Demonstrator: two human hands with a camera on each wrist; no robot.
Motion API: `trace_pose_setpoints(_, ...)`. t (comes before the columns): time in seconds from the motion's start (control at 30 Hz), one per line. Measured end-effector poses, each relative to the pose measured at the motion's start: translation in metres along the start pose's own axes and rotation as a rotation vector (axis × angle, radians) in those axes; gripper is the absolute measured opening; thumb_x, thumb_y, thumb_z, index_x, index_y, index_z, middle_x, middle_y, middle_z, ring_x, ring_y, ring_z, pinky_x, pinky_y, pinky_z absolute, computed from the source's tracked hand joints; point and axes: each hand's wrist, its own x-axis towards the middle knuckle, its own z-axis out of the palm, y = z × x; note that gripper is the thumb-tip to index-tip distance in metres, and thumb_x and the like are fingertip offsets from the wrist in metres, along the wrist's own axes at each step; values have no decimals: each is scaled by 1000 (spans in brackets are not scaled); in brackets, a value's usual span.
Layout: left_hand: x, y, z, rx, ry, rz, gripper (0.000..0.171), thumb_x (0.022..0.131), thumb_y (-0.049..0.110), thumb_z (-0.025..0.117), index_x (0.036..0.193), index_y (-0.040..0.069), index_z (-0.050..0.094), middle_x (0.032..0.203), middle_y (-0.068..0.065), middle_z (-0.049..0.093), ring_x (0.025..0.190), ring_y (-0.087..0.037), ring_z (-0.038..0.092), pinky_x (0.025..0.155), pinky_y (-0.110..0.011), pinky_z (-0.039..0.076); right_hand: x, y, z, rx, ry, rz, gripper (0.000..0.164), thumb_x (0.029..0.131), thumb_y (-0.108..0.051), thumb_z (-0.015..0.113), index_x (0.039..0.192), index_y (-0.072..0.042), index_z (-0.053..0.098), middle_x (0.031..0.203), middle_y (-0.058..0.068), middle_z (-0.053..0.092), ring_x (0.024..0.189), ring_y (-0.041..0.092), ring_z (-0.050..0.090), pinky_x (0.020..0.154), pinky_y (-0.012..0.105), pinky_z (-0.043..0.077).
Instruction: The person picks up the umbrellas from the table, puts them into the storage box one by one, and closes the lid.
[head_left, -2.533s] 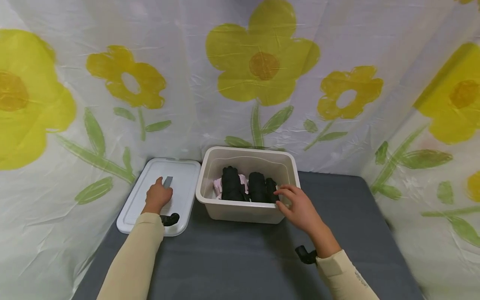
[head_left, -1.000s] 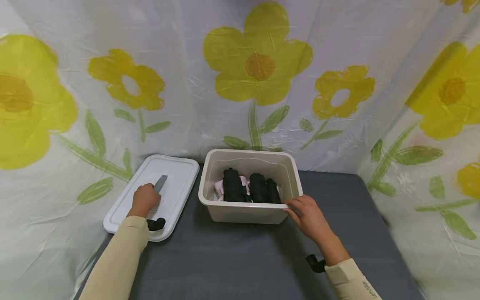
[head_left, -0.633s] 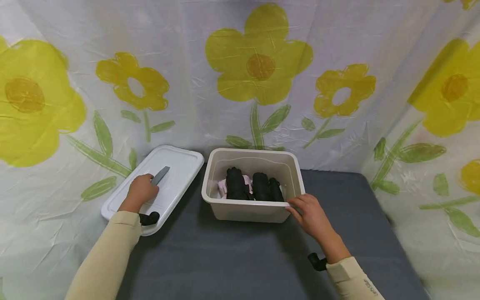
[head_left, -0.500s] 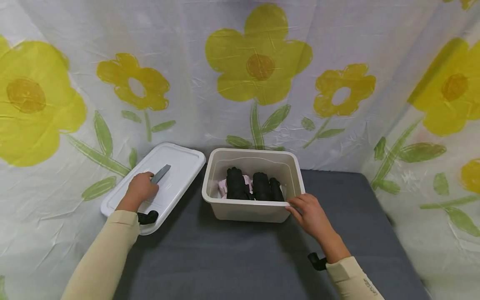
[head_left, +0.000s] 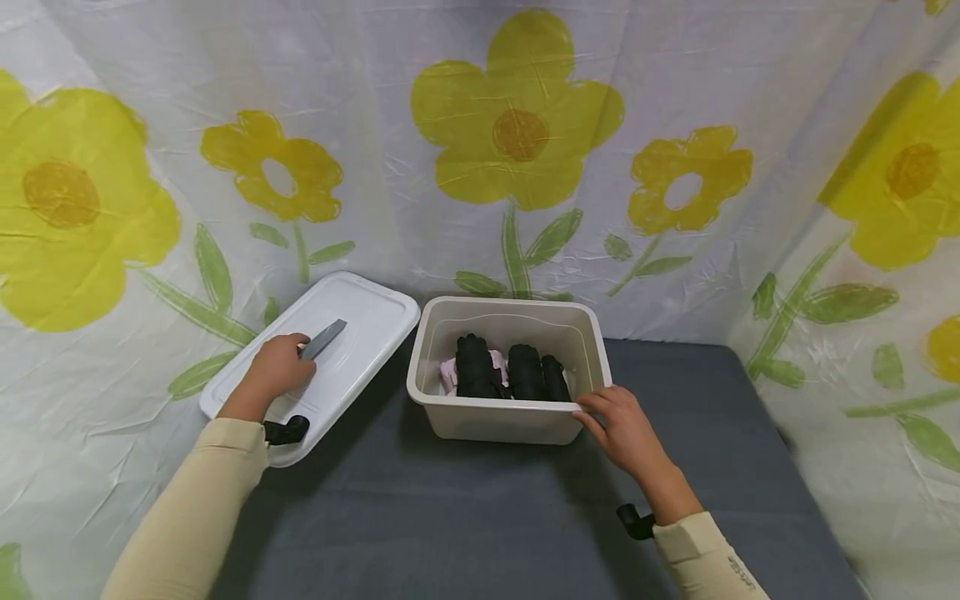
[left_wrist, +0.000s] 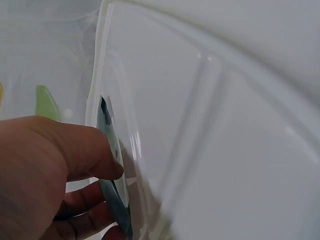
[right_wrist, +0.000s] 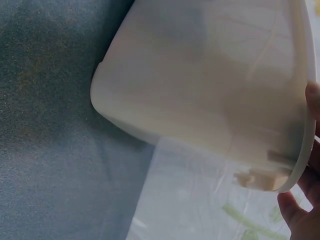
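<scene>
My left hand (head_left: 277,371) holds the white lid (head_left: 378,312) by the grey-blue handle (head_left: 325,338) on its top. In the left wrist view the thumb lies on one side of that handle (left_wrist: 115,207) and fingers curl on the other. The lid is tilted and lifted off the table at its near end. To its right stands a beige storage box (head_left: 498,427) without a cover. With fingers over its front right rim corner, my right hand (head_left: 618,425) grips the box. Inside lie three black rolled bundles (head_left: 475,367) and a folded pink cloth (head_left: 448,375), partly hidden.
The box stands on a dark grey table (head_left: 465,517), close to its back edge. Behind and on both sides hangs a white curtain (head_left: 390,125) with yellow flowers. The lid's far right corner is close to the box's left rim.
My left hand has taken hold of the lid's handle and raised the lid, tilting it and turning it clockwise. My right hand has come down onto the box's rim. The bundles stay put.
</scene>
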Motion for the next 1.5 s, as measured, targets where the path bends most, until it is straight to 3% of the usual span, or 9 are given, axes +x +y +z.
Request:
trace_pose_setpoints(0.4,0,16,-13,16,-25,65,51,81,9,52,127,-15,51,110,-33,62,98,-43,61,85,-55,47,1,1,1,-12,-2,3,22,76,-18,79,95,-8,74,86,6,69,84,26,62,83,49,47)
trace_pose_setpoints(0.57,0,24,-10,36,-41,99,50,81,8,53,126,-14,53,105,-30,63,94,-39,61,85,-54,47,-1,1,2,-10,-8,6,21,77,-17,78,95,-8,73,87,6,69,85,26,62,84,49,48)
trace_pose_setpoints(0.8,0,37,-6,61,-34,156,48,81,6,54,125,-13,55,109,-31,61,100,-42,59,87,-55,46,-3,-1,2,-13,-17,28,20,78,-17,77,96,-9,73,89,6,69,88,27,62,86,50,47)
trace_pose_setpoints(1.23,-1,49,1,118,-74,261,43,83,4,56,123,-11,57,108,-28,60,99,-40,59,89,-52,45,-5,-2,3,-7,-1,29,21,78,-17,78,97,-9,73,90,7,69,87,28,62,85,51,47)
trace_pose_setpoints(1.5,5,54,6,141,-96,293,41,84,3,58,124,-8,58,109,-25,59,98,-37,59,88,-51,46,-6,-4,3,-16,1,28,22,78,-17,78,98,-8,73,90,7,69,88,28,62,88,52,47)
